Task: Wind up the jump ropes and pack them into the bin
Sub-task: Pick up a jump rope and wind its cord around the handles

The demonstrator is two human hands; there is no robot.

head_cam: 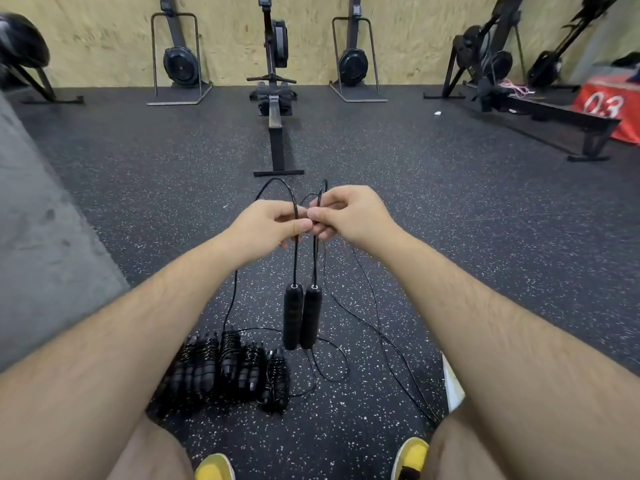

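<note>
- The left hand (266,223) is held out in front of the body, with thumb and curled fingers pinching the thin black cord (295,258) of a jump rope
- The right hand (349,216) is just beside it, with the fingertips of both hands nearly meeting; its thumb and forefinger pinch the other strand of the same cord
- Above the hands the cord rises in two small arches
- Below the hands two strands hang straight down, each ending in a black handle; the two handles (293,317) hang upright side by side, touching, off the ground
- The rest of the cord lies in loose loops on the speckled black floor (450,209), between the knees and out to the right
- A row of wound ropes (225,368) lies on the floor to the left, below the hanging handles, with the bundles packed against each other
- Two yellow shoes (214,467) show at the bottom edge
- A white edge (452,382) sticks out beside the right thigh; I cannot tell what it belongs to
- A rowing machine (275,98) stands straight ahead by the plywood wall (104,36), and a red box (609,109) marked 03 sits far right
</note>
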